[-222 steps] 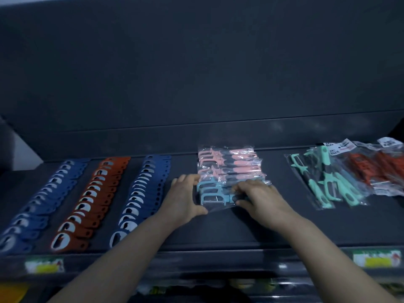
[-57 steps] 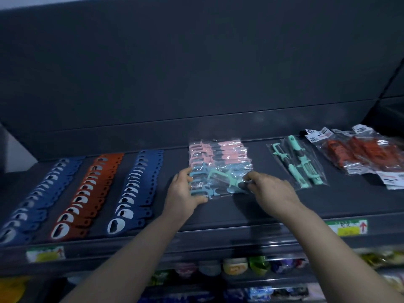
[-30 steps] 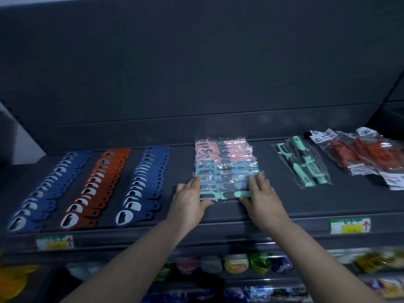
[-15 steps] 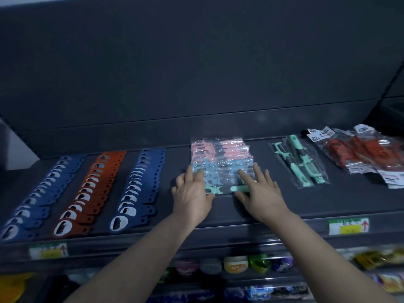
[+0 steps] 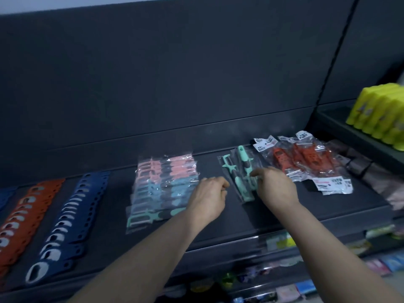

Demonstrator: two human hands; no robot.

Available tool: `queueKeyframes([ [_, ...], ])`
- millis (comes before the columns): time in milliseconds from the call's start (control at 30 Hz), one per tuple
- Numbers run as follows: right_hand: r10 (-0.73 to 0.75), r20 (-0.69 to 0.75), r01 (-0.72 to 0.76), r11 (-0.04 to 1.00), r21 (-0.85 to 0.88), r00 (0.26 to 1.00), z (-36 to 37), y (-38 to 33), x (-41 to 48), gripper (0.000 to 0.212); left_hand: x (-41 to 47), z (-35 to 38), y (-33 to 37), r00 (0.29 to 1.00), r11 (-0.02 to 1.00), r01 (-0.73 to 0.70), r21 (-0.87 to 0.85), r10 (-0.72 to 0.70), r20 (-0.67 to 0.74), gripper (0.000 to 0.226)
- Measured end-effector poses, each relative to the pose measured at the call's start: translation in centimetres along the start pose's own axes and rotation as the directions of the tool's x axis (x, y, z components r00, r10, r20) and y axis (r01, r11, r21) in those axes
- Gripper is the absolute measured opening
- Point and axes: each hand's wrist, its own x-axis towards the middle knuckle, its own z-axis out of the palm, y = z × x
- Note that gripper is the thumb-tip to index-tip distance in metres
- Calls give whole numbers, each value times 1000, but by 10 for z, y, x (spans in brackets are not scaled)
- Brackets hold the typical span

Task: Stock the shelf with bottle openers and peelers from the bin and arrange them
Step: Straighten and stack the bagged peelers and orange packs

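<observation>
1. At the bottom of the frame, under my forearms, a lower shelf carries small colourful goods (image 5: 227, 278), too blurred to name.
2. Above them runs the front lip of the dark shelf (image 5: 317, 213) where I am working. A yellow-green price label (image 5: 282, 241) sits on that lip at lower right.
3. On the left of the frame, bottle openers lie overlapped like scales, in rows running from the front lip toward the back. There is a blue row (image 5: 70, 217) and an orange row (image 5: 24, 215) to its left.
4. In the centre lies a stack of bagged peelers (image 5: 164, 184), each bag overlapping the next. A mint one is nearest me, blue ones are in the middle and pink ones are at the back.
5. My left grip (image 5: 209, 195) is just right of that stack, with the fingers curled in toward the palm. I cannot tell whether it pinches anything.
6. My right grip (image 5: 275, 189) has fingers and thumb curled round the right edge of the mint peeler pack (image 5: 238, 171). That pack sits between my two hands, right of centre. I cannot tell whether it is lifted off the shelf.
7. Further right and toward the back lies a loose heap of red peeler bags (image 5: 303, 160) with white labels.
8. Farthest off stands the dark back panel (image 5: 175, 84). In the upper right corner, yellow packs (image 5: 380, 112) stand on a neighbouring higher shelf.
</observation>
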Motion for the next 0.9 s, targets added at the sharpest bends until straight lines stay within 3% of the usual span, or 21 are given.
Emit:
queueKeyframes([
  [267, -189, 119, 173, 976, 131, 975, 2, 31, 53, 59, 44, 23, 38, 987, 989, 148, -15, -149, -55, 17],
  [433, -236, 197, 179, 946, 270, 952, 12, 43, 58, 60, 61, 42, 65, 949, 952, 304, 45, -298, -104, 40],
  [567, -296, 218, 209, 914, 349, 930, 10, 54, 59, 67, 79, 43, 78, 884, 883, 468, 20, -468, -19, 41],
  [700, -370, 167, 257, 846, 467, 914, 5, 59, 62, 66, 85, 39, 78, 850, 844, 527, -101, -523, 59, 27],
  [800, -382, 122, 275, 820, 503, 916, -2, 58, 68, 63, 81, 31, 72, 832, 813, 523, -255, -552, -58, 25],
  [900, -288, 84, 231, 883, 408, 954, -4, 53, 71, 45, 77, 20, 61, 814, 827, 495, -267, -549, -192, 14],
])
